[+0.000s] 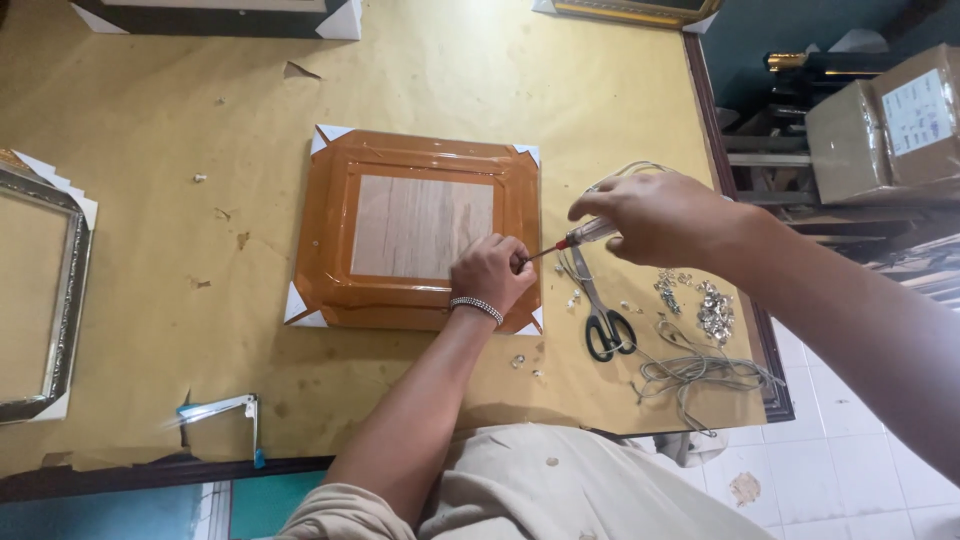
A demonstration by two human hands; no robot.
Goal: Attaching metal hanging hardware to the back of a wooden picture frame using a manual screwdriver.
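A picture frame (pixel 330 240) lies face down on the paper-covered table, its back sealed with brown tape around a wooden panel, white protectors on its corners. My left hand (pixel 490 272), with a beaded bracelet at the wrist, rests fingers closed on the frame's right edge, pinching something small that I cannot make out. My right hand (pixel 655 215) grips a screwdriver (pixel 575 238) with a clear handle and red collar. Its tip points left and meets the fingers of my left hand at the frame's edge.
Black-handled scissors (pixel 600 315) lie right of the frame, beside a pile of small metal hangers (pixel 705 305) and a coil of grey cord (pixel 690 372). A silver frame (pixel 60 300) lies at the left edge. Other frames (pixel 220 15) sit at the far side, cardboard boxes (pixel 885 125) off the table's right.
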